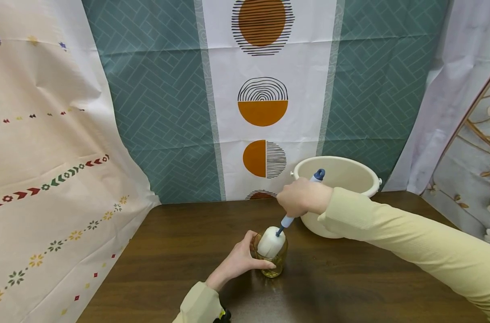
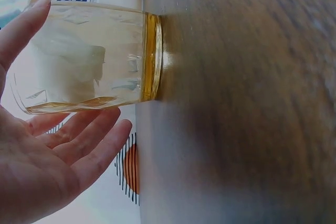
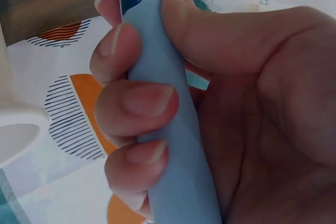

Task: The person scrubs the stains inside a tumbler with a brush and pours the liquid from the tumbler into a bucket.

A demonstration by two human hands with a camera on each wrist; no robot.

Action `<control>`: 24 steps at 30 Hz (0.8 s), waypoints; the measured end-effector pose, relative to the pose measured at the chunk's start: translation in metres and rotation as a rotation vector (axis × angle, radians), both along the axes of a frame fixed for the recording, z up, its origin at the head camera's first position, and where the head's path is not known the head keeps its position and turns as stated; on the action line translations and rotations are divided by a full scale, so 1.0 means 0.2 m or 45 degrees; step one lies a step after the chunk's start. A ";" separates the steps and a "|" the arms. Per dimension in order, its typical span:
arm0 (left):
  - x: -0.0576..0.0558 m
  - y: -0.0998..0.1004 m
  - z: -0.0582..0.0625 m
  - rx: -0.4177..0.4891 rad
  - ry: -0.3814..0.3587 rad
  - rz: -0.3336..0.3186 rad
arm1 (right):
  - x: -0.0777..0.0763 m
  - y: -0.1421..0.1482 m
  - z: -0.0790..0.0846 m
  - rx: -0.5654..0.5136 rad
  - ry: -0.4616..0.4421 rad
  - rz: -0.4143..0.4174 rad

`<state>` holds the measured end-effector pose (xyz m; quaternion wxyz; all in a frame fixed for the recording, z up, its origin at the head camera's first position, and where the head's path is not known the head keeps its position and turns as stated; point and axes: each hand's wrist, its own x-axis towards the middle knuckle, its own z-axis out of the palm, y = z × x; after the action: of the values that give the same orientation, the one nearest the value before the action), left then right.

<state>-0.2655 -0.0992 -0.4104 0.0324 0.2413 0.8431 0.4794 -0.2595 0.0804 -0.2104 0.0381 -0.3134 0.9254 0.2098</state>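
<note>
An amber glass (image 1: 280, 264) stands upright on the brown table. My left hand (image 1: 244, 256) holds it from the left, thumb on the near side and fingers round the far side; the left wrist view shows the glass (image 2: 94, 59) between thumb and fingers. My right hand (image 1: 303, 197) grips the light blue handle (image 3: 168, 108) of a cup brush, its fingers wrapped round it. The brush tilts down to the left. Its white sponge head (image 1: 271, 242) sits partly inside the glass, with the top above the rim. The sponge's lower end appears blurred through the glass.
A cream bucket (image 1: 321, 224) stands behind my right hand, at the back right of the table (image 1: 180, 269). Patterned cloths hang behind the table (image 1: 156, 98) and on both sides. A dark band is at my left wrist (image 1: 224, 315).
</note>
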 end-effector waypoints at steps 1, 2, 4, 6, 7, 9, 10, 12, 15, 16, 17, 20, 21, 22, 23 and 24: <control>0.00 0.00 0.00 -0.001 0.000 0.000 | 0.01 0.00 0.00 0.001 0.016 0.004; 0.00 0.00 0.00 -0.002 0.003 0.001 | 0.01 -0.01 0.00 0.003 0.033 0.009; 0.00 0.00 0.00 -0.004 0.007 0.004 | 0.03 -0.02 -0.01 0.006 0.060 0.008; 0.00 0.00 -0.01 -0.005 0.010 0.006 | 0.04 -0.03 -0.01 0.019 0.099 0.013; 0.00 0.00 -0.01 -0.004 0.011 0.007 | 0.05 -0.04 -0.01 0.028 0.115 0.010; 0.00 0.00 -0.01 -0.006 0.013 0.007 | 0.06 -0.04 -0.02 0.042 0.147 0.007; 0.00 0.00 -0.01 -0.007 0.012 0.008 | 0.06 -0.05 -0.02 0.051 0.159 0.005; 0.00 0.00 -0.01 -0.008 0.012 0.010 | 0.07 -0.05 -0.02 0.061 0.173 0.001; 0.00 0.00 -0.01 -0.009 0.015 0.014 | 0.08 -0.06 -0.02 0.064 0.187 0.008; 0.00 0.00 -0.01 -0.010 0.016 0.015 | 0.09 -0.06 -0.02 0.065 0.190 0.011; 0.00 0.00 -0.01 -0.009 0.016 0.014 | 0.09 -0.06 -0.02 0.062 0.197 0.017; 0.00 0.00 -0.01 -0.012 0.018 0.012 | 0.09 -0.06 -0.01 0.069 0.220 0.031; 0.00 0.00 -0.01 -0.013 0.019 0.012 | 0.10 -0.06 -0.01 0.070 0.231 0.039; 0.00 0.00 -0.01 -0.014 0.021 0.011 | 0.10 -0.06 -0.01 0.073 0.241 0.045; 0.00 0.00 -0.01 -0.016 0.022 0.011 | 0.10 -0.05 -0.01 0.076 0.252 0.054; 0.00 0.00 -0.01 -0.017 0.024 0.011 | 0.11 -0.05 0.00 0.079 0.263 0.060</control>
<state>-0.2648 -0.0991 -0.4118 0.0238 0.2420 0.8475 0.4717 -0.2385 0.0696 -0.2112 -0.0526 -0.3106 0.9098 0.2703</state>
